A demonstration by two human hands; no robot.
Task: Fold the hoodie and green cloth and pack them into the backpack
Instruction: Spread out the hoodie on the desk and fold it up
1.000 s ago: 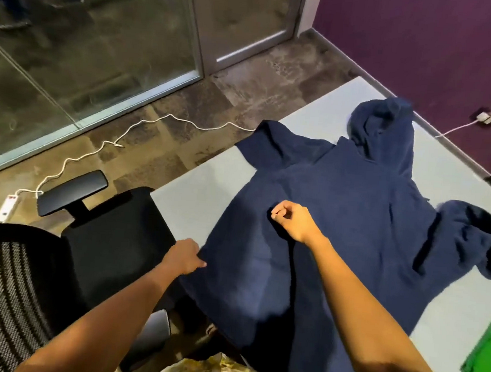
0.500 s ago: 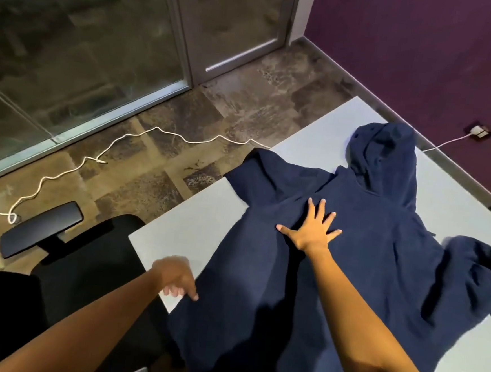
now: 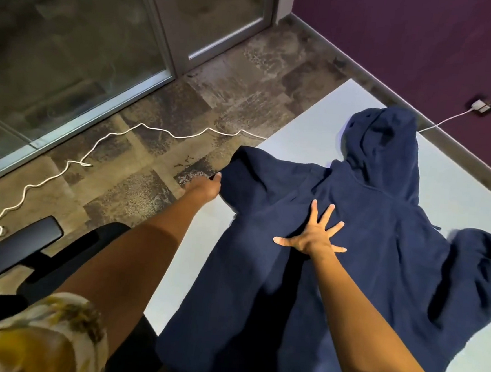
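The hoodie [image 3: 351, 238] is spread flat, front up, across the pale bench [image 3: 458, 185], filling centre and right of frame; hood at upper right, hem hanging over the near bench edge at the bottom. The cloth is dark navy, thick and soft, with shallow creases. The right sleeve is bunched at the right edge. The left sleeve, at upper centre, is now gripped at its outer edge by the left hand [image 3: 206, 187], which half a second ago hovered low by the bench edge. The right hand [image 3: 313, 238] is kept open, fingers splayed, pressed on the chest as before. A sleeve fold inward is judged about to start. Green cloth and backpack are not seen. An office chair [image 3: 27, 254] and a white cable [image 3: 94, 150] are noted on the floor at left.
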